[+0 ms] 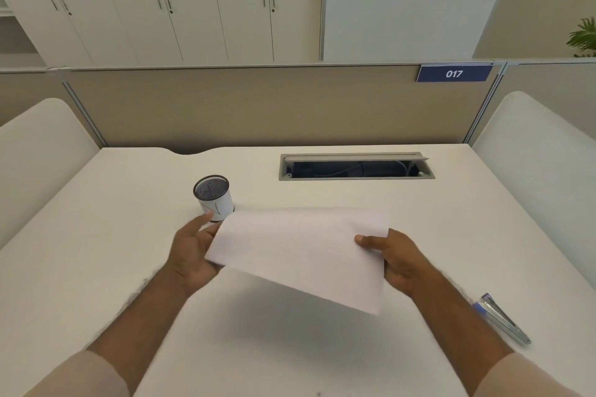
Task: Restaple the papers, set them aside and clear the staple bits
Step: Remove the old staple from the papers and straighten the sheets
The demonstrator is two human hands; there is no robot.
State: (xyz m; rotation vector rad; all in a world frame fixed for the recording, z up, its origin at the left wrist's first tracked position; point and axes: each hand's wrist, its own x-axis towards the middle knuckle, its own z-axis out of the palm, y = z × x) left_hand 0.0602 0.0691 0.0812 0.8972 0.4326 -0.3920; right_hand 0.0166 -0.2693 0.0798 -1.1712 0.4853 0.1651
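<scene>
Bright, even, diffuse light from overhead, no harsh highlights. Soft grey shadow on the white desk (96,235) beneath the raised papers (300,251), edges feathered. Pale window reflections across the glossy panel (412,0) at upper right. Slight motion blur along both forearms and the left hand (193,251); right hand (393,258) somewhat crisper. Strong wide-angle distortion: cabinet doors (161,0) leaning outward, partition lines bowed, corners stretched. Overall softness, mild compression smear, low contrast, white surfaces close to washed out. Stapler (503,319) near the right edge slightly smeared.

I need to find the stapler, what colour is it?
The stapler is silver metal with a blue top, lying on the desk by the right forearm, seen in the head view.
</scene>
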